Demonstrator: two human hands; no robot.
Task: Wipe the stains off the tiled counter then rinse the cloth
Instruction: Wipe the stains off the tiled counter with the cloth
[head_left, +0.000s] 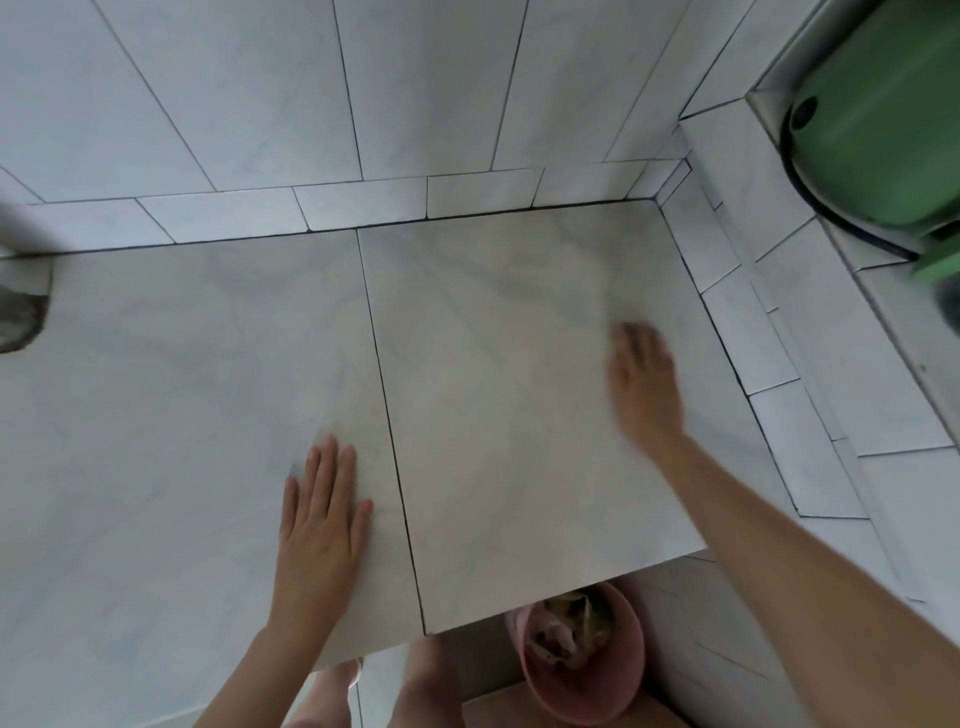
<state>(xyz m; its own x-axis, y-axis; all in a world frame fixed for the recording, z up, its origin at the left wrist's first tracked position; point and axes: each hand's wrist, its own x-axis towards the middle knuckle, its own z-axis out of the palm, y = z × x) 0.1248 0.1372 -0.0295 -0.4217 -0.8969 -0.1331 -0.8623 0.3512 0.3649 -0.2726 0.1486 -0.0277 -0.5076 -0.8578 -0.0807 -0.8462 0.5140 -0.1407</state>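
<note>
Wiping step, probably: left hand (322, 519) flat on table (208, 364), grip open, empty; right hand (641, 379) blurred over dark scrap (630, 328), grip impossible to tell. Next: more strokes, then rinsing.

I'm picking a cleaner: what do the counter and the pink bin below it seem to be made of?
The counter looks like glazed ceramic or porcelain tile: marble veining, soft sheen, dark grout lines. The pink bin is probably moulded plastic: uniform colour, thin smooth wall, matte.
</note>
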